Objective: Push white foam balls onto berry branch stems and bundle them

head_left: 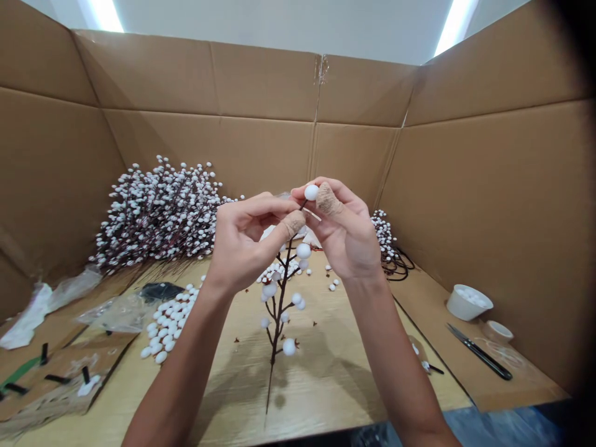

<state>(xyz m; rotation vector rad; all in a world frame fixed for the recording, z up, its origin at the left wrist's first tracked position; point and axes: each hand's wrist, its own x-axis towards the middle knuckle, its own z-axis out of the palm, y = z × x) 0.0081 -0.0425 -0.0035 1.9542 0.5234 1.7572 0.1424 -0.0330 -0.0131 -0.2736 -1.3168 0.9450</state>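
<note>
My left hand (pixel 246 239) is closed in a pinch on the upper stem of a dark artificial branch (pixel 278 323) that hangs down over the wooden table (pixel 326 379). Several white berries are fixed along the branch. My right hand (pixel 347 236) pinches a white berry (pixel 311 192) at the very tip of the stem. A fingertip on each hand is wrapped in tan tape. Both hands are raised above the table, almost touching each other.
A large heap of finished berry branches (pixel 161 214) lies back left, a smaller bunch (pixel 385 239) back right. Loose white berries (pixel 170 320) lie left of centre. A white bowl (pixel 468 302), tape roll (pixel 498 331) and black-handled tool (pixel 479 351) sit right. Cardboard walls (pixel 488 205) surround the table.
</note>
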